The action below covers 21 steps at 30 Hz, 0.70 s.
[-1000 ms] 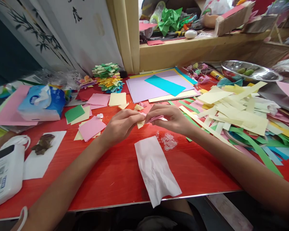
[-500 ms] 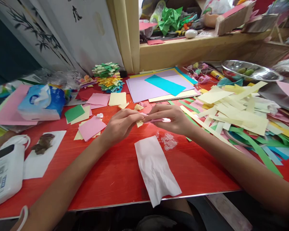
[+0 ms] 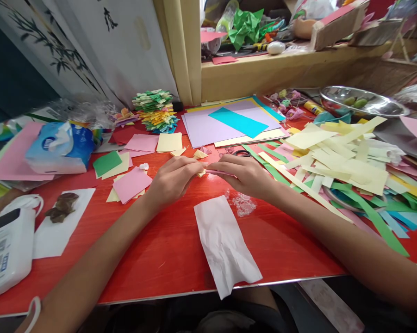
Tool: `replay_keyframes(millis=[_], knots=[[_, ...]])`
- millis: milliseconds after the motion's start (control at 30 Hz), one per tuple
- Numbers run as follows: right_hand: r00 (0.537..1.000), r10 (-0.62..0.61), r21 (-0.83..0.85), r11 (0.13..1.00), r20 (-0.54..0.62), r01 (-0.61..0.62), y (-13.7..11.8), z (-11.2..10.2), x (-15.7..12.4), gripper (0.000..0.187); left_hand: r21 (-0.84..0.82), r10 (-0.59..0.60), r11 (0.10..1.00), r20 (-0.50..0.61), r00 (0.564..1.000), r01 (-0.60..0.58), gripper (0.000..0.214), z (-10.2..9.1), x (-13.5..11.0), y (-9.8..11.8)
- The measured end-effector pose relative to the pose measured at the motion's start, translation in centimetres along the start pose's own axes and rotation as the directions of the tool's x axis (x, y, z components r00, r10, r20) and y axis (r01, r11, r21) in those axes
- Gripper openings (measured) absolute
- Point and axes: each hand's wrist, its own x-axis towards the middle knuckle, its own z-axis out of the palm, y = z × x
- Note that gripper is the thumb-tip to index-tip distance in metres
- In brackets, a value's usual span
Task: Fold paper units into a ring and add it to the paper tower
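Note:
Over the middle of the red table (image 3: 166, 249), my left hand (image 3: 171, 179) and my right hand (image 3: 248, 175) meet fingertip to fingertip. Both pinch a small folded pink paper piece (image 3: 219, 173) held flat between them. A scrap of pale yellow paper (image 3: 202, 173) shows just under my left fingertips. A crumpled white paper strip (image 3: 225, 245) lies on the table in front of my hands. A small clear wrinkled bit of plastic (image 3: 242, 203) sits under my right wrist.
Small pink, green and yellow squares (image 3: 132, 182) lie to the left, with a blue tissue pack (image 3: 60, 145) behind them. Lilac and teal sheets (image 3: 229, 122) lie at the back, beside stacked folded paper pieces (image 3: 156, 111). A heap of paper strips (image 3: 343, 162) and a metal bowl (image 3: 364, 104) fill the right.
My right hand has lowered and flattened the pink piece toward the table. The black scissors handle behind it has come into sight. My left hand has hardly moved.

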Motion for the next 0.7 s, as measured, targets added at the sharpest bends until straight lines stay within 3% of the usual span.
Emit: replay_keyframes(millis=[133,367,700], knots=[[0.999,0.022,-0.065,0.998,-0.046,-0.024,-0.21,0.32,-0.15,0.022,0.077,0.018,0.997,-0.022,1.000,-0.016,0.023,0.01,0.04,0.00],[0.986,0.100,-0.021,0.994,-0.135,-0.103,-0.37,0.38,-0.12,0.015,0.144,0.061,0.988,-0.045,0.997,-0.053,0.013,-0.08,0.03,-0.15],[0.988,-0.063,-0.059,0.997,-0.139,0.055,-0.14,-0.05,-0.04,0.016,0.215,0.144,0.968,-0.044,0.989,-0.131,0.015,-0.29,0.10,-0.22]])
